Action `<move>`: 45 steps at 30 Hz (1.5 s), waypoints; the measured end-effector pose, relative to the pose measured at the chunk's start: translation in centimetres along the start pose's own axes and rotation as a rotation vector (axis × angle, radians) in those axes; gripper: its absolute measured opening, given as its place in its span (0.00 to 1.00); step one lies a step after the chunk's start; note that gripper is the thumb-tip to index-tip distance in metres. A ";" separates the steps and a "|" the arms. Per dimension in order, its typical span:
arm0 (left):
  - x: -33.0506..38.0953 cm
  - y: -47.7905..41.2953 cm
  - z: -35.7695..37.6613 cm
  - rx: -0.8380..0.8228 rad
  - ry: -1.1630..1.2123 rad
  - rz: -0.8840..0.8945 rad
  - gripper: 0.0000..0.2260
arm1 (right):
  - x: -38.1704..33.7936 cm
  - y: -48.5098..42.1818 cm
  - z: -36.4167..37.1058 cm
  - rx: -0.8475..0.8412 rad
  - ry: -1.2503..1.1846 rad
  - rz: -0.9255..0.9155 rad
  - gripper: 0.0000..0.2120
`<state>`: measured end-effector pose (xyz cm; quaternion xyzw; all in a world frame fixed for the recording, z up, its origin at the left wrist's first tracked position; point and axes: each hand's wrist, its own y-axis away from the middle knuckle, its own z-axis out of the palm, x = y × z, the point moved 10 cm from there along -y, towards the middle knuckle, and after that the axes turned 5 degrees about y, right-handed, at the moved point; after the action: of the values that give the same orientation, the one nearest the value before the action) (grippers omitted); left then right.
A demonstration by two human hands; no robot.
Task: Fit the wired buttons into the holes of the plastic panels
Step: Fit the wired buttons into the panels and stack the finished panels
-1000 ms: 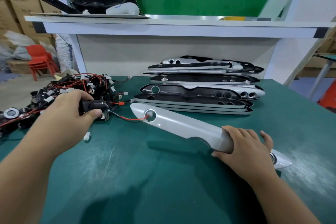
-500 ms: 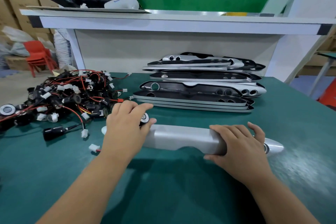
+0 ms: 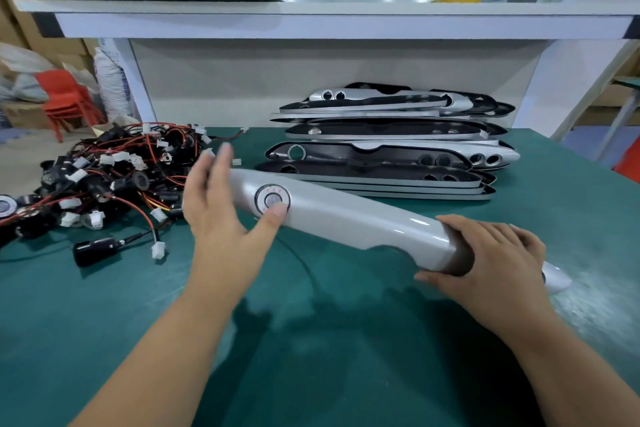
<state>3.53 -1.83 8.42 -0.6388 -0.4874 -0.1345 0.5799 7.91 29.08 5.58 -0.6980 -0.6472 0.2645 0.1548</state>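
Head camera looks down on a green bench (image 3: 311, 340), where both hands hold one silver-grey panel (image 3: 363, 215) slanting across the middle of the view, its left end higher in the picture than its right. A round button (image 3: 273, 198) with a dark ring sits in the hole near the panel's left end. The left hand (image 3: 221, 218) is at that end: its thumb tip presses on the lower edge of the button, while its fingers (image 3: 221, 163) stretch out straight and blurred past the panel's end, curled round nothing. The right hand (image 3: 485, 253) grasps the panel close to its right end, fingers wrapped over the top and thumb underneath; the panel's pointed tip sticks out beyond that hand. I cannot tell whether the tip touches the bench. A thin black wire (image 3: 304, 263) trails over the bench below the panel.

Left of the panel lies a heap of wired buttons (image 3: 114, 177), black bodies tangled with red and black leads and white plugs. One loose black button (image 3: 100, 248) with its lead lies apart from the heap, lower left of the panel. Just behind the panel is a stack of panels (image 3: 388, 156), several turned dark side up with open holes. Above and behind the panel runs a white shelf (image 3: 311, 21). Far to the panel's left, off the bench, stands a red chair (image 3: 65, 100).
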 end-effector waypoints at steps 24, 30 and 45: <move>-1.9 3.3 4.3 -0.096 0.846 -0.472 0.07 | -14.9 -1.5 -1.7 0.058 -0.317 -0.183 0.20; -2.2 3.4 4.3 -0.056 0.805 -0.507 0.05 | -15.3 -1.4 -1.7 0.074 -0.267 -0.172 0.24; -3.7 3.3 4.3 -0.445 0.500 -0.564 0.20 | -10.4 -1.1 3.0 -0.324 -0.042 0.018 0.36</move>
<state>2.63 0.69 2.46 -0.5378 -0.4468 -0.5397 0.4689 5.03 18.59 5.49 -0.7140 -0.6781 0.1724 0.0241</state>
